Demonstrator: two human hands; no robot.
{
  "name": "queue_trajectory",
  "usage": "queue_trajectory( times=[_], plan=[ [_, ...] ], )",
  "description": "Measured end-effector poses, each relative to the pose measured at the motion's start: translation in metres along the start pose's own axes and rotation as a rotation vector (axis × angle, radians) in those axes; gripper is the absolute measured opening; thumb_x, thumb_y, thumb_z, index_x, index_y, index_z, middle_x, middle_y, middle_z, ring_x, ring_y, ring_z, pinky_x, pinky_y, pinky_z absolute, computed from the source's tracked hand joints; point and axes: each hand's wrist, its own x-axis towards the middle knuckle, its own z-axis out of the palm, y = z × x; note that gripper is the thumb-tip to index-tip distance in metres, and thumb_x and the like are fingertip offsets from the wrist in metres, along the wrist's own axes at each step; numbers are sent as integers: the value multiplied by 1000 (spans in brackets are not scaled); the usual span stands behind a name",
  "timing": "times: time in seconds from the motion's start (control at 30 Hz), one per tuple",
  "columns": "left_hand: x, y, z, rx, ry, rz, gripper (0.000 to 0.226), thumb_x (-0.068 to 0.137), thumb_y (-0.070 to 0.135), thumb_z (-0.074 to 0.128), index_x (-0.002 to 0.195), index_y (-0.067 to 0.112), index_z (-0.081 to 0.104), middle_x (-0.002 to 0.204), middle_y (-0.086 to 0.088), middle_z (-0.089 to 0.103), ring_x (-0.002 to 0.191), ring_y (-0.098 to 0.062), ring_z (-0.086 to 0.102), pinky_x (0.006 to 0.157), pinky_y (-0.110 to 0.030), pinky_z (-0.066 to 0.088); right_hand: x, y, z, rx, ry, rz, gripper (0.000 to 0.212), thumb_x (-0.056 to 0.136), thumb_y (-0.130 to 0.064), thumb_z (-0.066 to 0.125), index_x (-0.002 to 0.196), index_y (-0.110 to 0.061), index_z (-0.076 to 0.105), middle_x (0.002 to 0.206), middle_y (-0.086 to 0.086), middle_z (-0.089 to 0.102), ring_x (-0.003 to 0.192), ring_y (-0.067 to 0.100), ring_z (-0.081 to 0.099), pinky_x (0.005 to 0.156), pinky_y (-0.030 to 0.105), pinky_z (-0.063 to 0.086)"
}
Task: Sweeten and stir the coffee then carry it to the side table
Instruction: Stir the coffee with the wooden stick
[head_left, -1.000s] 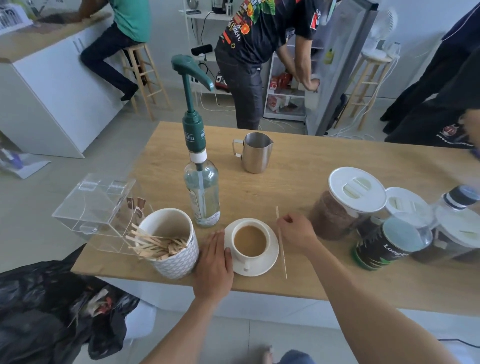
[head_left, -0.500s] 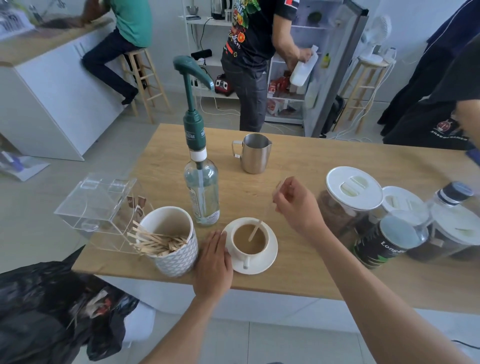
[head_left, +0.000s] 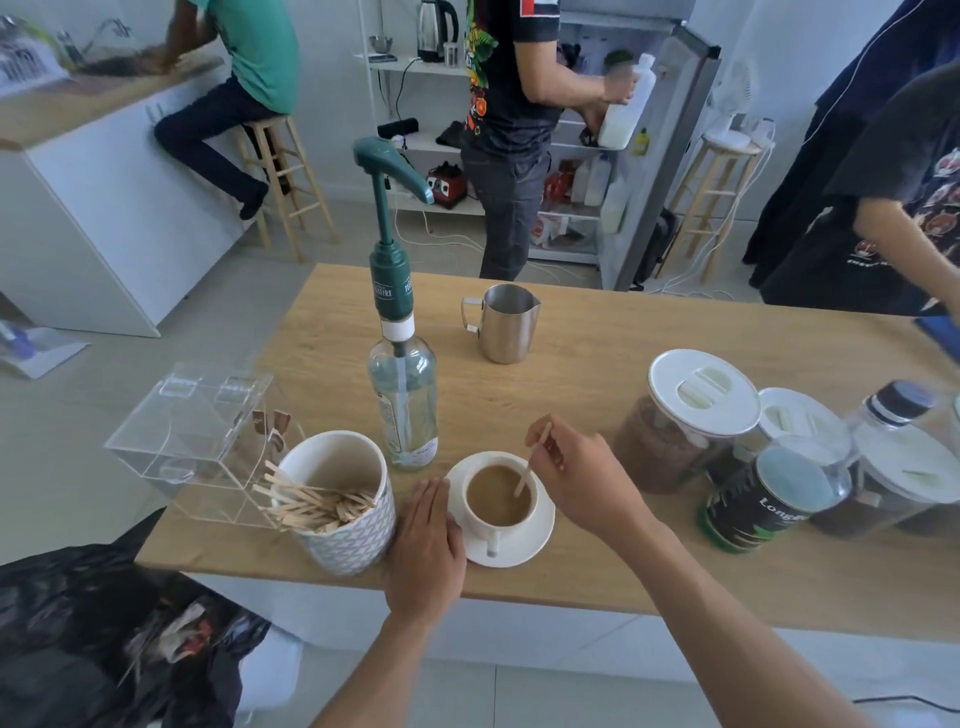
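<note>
Stirring step under way, by my read; coffee cup (head_left: 500, 496) sits on saucer (head_left: 540, 530) near front edge of desk (head_left: 597, 364), just in front of syrup pump bottle (head_left: 402, 395); right hand (head_left: 576, 473) fingers pinch stir stick (head_left: 530, 465), lower tip dipped in coffee; left hand (head_left: 428, 540) fingers straight, flat on desk, touching saucer rim; whether sweetener already in, cannot tell; carry to side table not yet begun; side table not identifiable.

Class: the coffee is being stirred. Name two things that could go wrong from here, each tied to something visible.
The cup is nearly full, so brisk stirring with the stirrer may slop coffee onto the saucer. The tall pump bottle stands just behind the cup; the right hand could knock it when lifting away.
</note>
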Motion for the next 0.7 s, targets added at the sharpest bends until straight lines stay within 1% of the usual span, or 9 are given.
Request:
queue_trajectory(
  times=[0.07,0.13,0.2,0.27,0.33,0.47,0.53,0.6,0.7],
  plan=[
    [0,-1,2,-10,-1,-15,46,96,17,36,133,1,57,138,-10,58,134,-26,49,110,-40,38,0,-1,0,57,22,38,11,92,-14,52,90,-18,62,62,-14,58,60,9,55,52,20,41],
    [1,-2,4,-7,1,-24,41,95,9,46,134,2,56,139,-10,57,134,-25,48,110,-40,36,0,-3,1,75,-13,62,16,93,-17,53,84,-26,63,69,-11,66,60,1,57,53,13,41],
    [0,-3,5,-13,-11,-27,41,94,5,52,136,2,55,141,-9,56,136,-25,46,112,-39,34,-3,-3,3,16,-35,63,24,92,-18,51,74,-33,56,74,-5,70,57,6,56,54,22,44],
    [1,-3,5,-19,-14,-26,42,94,5,53,136,3,54,141,-9,55,136,-24,45,112,-38,32,-4,-1,2,-9,31,82,22,92,-16,50,75,-28,56,72,-1,70,55,14,56,55,33,47],
    [1,-3,5,-20,-17,-32,43,95,6,53,137,3,53,142,-8,55,137,-24,44,112,-37,32,-4,-1,2,52,69,119,19,93,-16,51,79,-25,61,73,0,71,56,17,57,57,34,48],
    [0,-4,6,-36,-22,-42,43,95,7,51,138,4,52,144,-7,53,138,-22,42,114,-37,32,-6,-1,3,67,-37,158,23,90,-18,50,72,-26,62,67,-1,69,56,15,60,56,34,49],
    [0,-4,6,-34,-17,-37,43,95,7,51,138,4,52,144,-7,53,138,-22,42,114,-38,32,-6,1,0,90,19,177,23,90,-15,49,71,-21,61,64,1,66,48,10,52,52,30,46],
    [1,-5,8,-27,-7,-26,43,94,7,52,137,4,53,143,-8,54,137,-23,44,113,-39,34,-6,2,-2,118,51,180,21,92,-14,51,76,-24,62,66,1,67,49,11,52,51,25,45],
    [1,-7,9,-29,-5,-31,42,95,8,51,137,4,53,142,-8,54,137,-24,44,113,-40,35,-7,1,-1,96,-66,184,26,92,-16,52,73,-31,61,78,1,72,60,19,63,58,34,51]
  ],
)
